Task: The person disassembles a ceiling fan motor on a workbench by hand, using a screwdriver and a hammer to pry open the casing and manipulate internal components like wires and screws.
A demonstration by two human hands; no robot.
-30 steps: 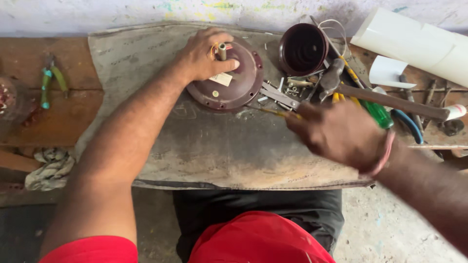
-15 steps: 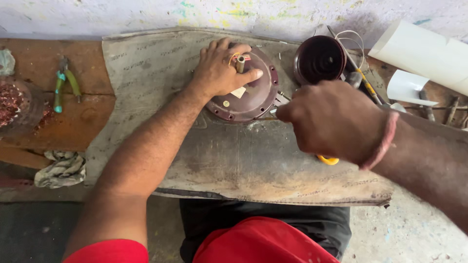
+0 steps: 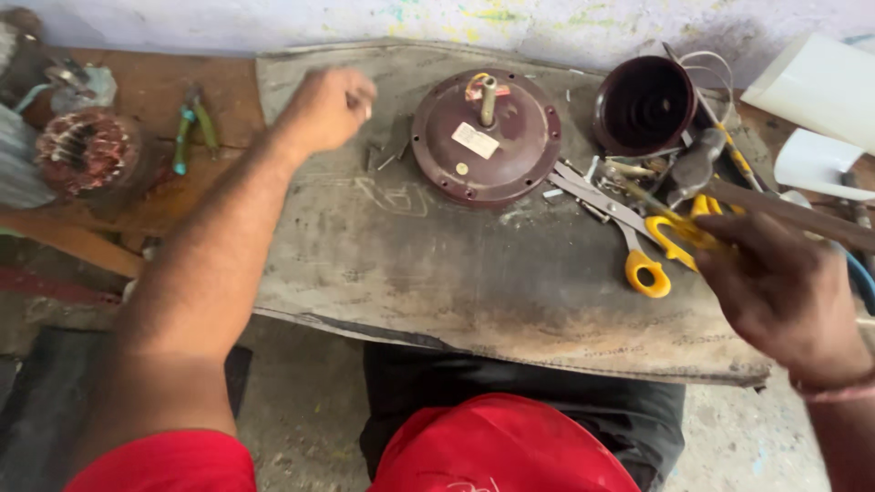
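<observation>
Left hand [image 3: 326, 109] off round motor housing [image 3: 486, 139]

Green-handled pliers [image 3: 191, 132] being seen lying on wooden bench at left. Copper-wound stator [image 3: 87, 150] being seen nearby, further left. Dark cup-shaped cover [image 3: 645, 105] being seen standing at right. White curved parts [image 3: 816, 87] being seen resting at far right.
</observation>
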